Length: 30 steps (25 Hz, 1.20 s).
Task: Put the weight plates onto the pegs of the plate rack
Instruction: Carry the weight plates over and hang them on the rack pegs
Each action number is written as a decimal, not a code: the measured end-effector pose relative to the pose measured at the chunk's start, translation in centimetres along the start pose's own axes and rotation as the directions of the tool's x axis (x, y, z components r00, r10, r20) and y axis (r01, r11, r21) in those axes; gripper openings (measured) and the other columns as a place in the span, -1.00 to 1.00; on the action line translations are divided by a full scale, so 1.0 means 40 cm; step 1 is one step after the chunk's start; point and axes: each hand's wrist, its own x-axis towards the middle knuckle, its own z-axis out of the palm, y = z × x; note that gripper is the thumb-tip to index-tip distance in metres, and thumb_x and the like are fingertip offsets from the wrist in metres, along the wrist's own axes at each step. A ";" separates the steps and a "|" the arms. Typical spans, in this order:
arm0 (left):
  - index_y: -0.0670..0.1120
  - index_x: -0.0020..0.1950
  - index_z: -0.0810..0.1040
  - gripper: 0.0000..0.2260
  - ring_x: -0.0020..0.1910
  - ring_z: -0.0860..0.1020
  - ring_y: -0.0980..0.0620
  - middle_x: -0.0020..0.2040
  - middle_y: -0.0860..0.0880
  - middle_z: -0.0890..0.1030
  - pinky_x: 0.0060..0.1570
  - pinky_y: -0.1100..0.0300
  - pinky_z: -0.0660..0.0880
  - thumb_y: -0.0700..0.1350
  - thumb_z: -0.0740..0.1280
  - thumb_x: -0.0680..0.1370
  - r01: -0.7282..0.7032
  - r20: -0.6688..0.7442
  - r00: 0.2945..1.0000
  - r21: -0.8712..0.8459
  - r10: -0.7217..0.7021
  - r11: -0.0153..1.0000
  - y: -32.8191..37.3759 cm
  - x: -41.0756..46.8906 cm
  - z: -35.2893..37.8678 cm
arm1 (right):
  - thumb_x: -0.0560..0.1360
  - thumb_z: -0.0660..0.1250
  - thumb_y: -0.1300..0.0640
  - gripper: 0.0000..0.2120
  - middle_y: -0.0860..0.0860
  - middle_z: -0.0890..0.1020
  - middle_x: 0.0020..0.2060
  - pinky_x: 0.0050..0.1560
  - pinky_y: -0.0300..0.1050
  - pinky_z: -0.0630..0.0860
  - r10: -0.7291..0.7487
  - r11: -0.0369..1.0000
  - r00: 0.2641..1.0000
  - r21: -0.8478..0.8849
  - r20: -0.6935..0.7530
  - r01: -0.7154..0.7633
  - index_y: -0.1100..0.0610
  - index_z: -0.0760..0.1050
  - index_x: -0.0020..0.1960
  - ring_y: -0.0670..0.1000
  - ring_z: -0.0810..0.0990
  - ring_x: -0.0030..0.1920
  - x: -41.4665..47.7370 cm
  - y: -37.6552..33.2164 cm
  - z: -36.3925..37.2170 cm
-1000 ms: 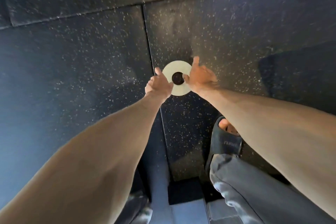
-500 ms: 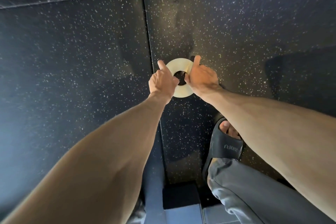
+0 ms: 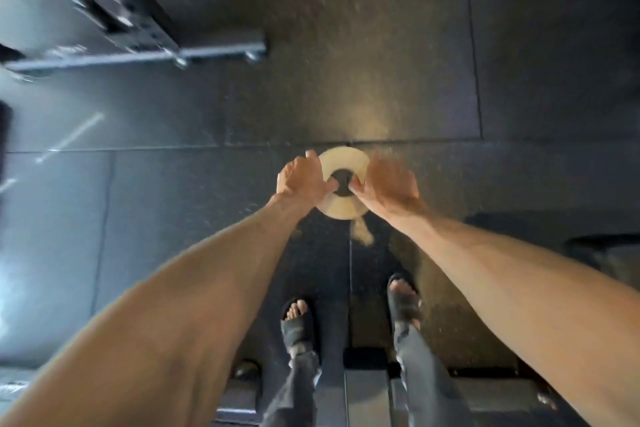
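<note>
A pale round weight plate (image 3: 341, 206) with a dark centre hole hangs in front of me above the dark rubber floor. My left hand (image 3: 300, 180) grips its left edge, thumb at the hole. My right hand (image 3: 388, 184) grips its right edge, thumb also at the hole. The picture is blurred by motion. No peg of the plate rack is clearly visible.
A dark metal frame (image 3: 138, 42) with a grey base bar stands at the upper left. My two feet in dark slides (image 3: 296, 322) stand below the plate. Grey metal parts (image 3: 367, 392) lie at the bottom edge. Floor-mat seams run across the middle.
Both hands closed on the plate and lifted it off the floor. The view pulled up and back, so the metal frame and both feet came into sight.
</note>
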 end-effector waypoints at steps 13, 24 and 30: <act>-0.03 0.22 0.44 -0.61 -0.10 0.66 -0.18 -0.01 -0.12 0.67 -0.11 0.01 0.58 0.07 0.41 0.46 0.373 -0.229 0.795 -0.544 -0.561 0.752 -0.518 -0.937 -0.364 | 0.55 0.24 -0.24 -0.55 0.15 0.69 -0.06 -0.08 0.04 0.51 -0.884 0.351 0.336 -0.012 0.324 0.936 0.10 0.40 0.21 0.22 0.66 0.00 -0.533 -0.725 -0.335; -0.15 -0.07 0.55 -0.66 -0.18 0.66 -0.18 -0.03 -0.27 0.66 -0.18 -0.14 0.65 0.11 0.21 0.62 -0.498 0.479 0.153 -0.718 -0.864 -0.487 -0.732 -1.705 -0.012 | 0.56 0.20 0.07 -0.73 0.18 0.69 -0.19 -0.16 0.07 0.56 -0.661 -0.605 -0.607 0.166 0.440 0.779 0.07 0.48 0.23 0.26 0.67 -0.16 -1.390 -1.028 -0.113; -0.33 0.00 0.59 -0.82 -0.16 0.54 -0.06 -0.17 -0.15 0.56 -0.16 0.05 0.51 -0.22 0.29 0.61 -0.526 0.589 -0.093 -0.714 -0.803 -0.462 -0.796 -1.994 0.225 | 0.54 0.24 -0.25 -0.53 0.08 0.70 -0.05 -0.17 0.05 0.64 -0.359 -0.769 -0.849 0.391 0.388 0.505 0.11 0.52 0.19 0.17 0.70 -0.16 -1.709 -0.998 0.045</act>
